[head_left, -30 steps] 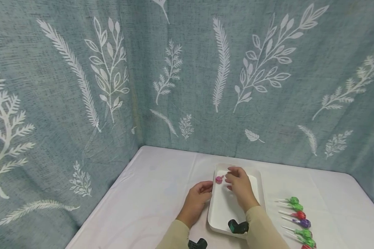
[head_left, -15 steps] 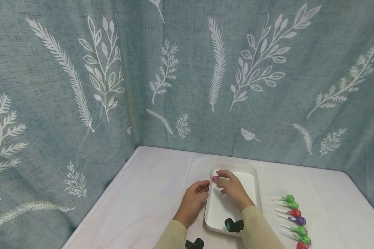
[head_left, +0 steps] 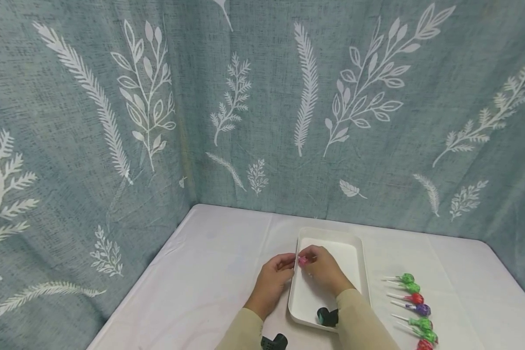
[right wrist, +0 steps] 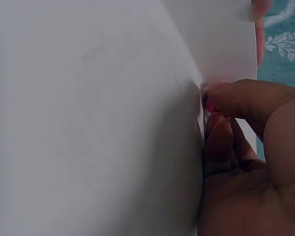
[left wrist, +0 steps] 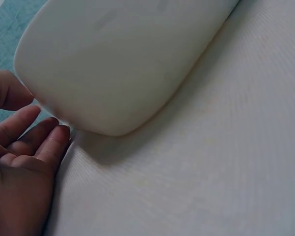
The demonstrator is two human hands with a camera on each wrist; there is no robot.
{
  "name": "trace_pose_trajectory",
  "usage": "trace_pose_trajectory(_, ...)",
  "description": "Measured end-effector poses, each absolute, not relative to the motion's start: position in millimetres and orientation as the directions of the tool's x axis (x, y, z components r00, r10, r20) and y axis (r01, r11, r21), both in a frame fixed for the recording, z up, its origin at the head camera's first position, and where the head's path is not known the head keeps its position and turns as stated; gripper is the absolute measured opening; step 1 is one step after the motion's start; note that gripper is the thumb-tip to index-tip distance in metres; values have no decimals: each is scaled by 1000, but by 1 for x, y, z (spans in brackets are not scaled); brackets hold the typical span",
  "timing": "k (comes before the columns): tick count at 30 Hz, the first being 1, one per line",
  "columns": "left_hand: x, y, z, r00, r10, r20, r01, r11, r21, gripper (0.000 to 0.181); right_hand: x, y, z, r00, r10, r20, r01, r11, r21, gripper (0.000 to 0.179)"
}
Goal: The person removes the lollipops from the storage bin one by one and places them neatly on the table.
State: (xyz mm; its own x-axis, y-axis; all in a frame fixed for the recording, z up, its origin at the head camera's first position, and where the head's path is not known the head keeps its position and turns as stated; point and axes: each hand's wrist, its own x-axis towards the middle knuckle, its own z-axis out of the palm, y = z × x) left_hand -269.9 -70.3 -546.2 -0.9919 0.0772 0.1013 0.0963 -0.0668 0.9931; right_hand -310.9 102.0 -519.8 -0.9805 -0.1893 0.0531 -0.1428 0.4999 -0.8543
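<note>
In the head view a white rectangular tray (head_left: 328, 236) stands on the table. Inside its left side, my right hand (head_left: 325, 270) pinches a pink-wrapped lollipop (head_left: 303, 261) between thumb and fingers. The right wrist view shows a sliver of pink wrapper (right wrist: 209, 104) between the fingertips, close against the tray wall; the stick is hidden. At the tray's outer left side, my left hand (head_left: 273, 279) touches the wall with loosely bent fingertips. Its fingers (left wrist: 54, 145) lie by the tray's edge in the left wrist view.
Right of the tray, several lollipops lie in a column, sticks pointing left: green (head_left: 407, 278), red (head_left: 416, 298), purple (head_left: 422, 310) and more below. A white cloth (head_left: 227, 243) covers the table. A patterned blue-green curtain (head_left: 280, 121) hangs behind and at the left.
My right hand has moved left onto the pink lollipop, which lay untouched in the tray, and has gripped it, shifting it slightly nearer. My left hand stays at the tray's side.
</note>
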Motion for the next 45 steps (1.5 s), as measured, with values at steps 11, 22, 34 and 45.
trace_pose_trajectory(11,-270,-73,-549,-992,79,95,90,-65,994,46,-311,101,-523,-978,-175,111,-188,520,-833,19)
trace_pose_trajectory(22,-270,-77,-548,-991,92,93,88,-65,994,48,-308,97,-517,-973,-40,227,-216,495,-842,24)
trace_pose_trajectory(34,-271,-77,-550,-991,101,88,82,-64,995,49,-304,102,-503,-931,242,274,-189,323,-927,20)
trace_pose_trajectory(45,-275,-77,-553,-990,94,105,99,-74,992,48,-297,110,-492,-970,206,133,-100,163,-982,29)
